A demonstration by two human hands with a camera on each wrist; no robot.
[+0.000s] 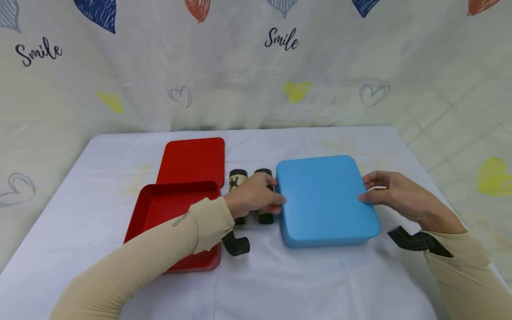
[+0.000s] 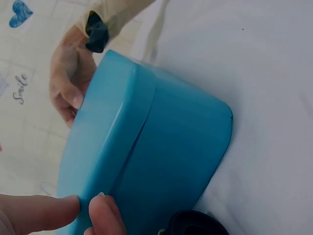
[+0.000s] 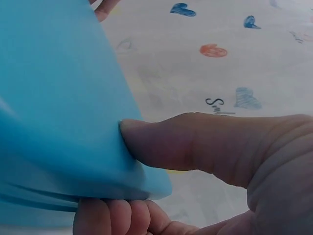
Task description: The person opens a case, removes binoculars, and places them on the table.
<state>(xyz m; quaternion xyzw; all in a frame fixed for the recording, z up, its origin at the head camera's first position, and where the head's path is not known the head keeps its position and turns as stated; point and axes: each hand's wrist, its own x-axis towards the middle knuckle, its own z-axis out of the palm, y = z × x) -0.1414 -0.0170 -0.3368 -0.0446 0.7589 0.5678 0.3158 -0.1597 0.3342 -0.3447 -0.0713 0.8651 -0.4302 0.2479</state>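
Observation:
A blue rectangular lid (image 1: 320,200) lies over a blue box (image 2: 181,142) at the right of the table. With thumb on top and fingers at the rim, my left hand (image 1: 256,193) pinches the lid's left edge. My right hand (image 1: 404,198) pinches its right edge, the thumb (image 3: 171,142) on top and the curled fingertips (image 3: 117,215) under the rim. A thin gap shows between lid and box in both wrist views. In the head view the lid hides most of the box.
Left of the blue box stand two dark-capped cylinders, one beige-patterned (image 1: 237,178) and one partly hidden by my left hand (image 1: 266,218). An open red box (image 1: 160,206) sits under my left forearm, with a red lid (image 1: 194,160) behind it. A white cloth covers the table (image 1: 304,284).

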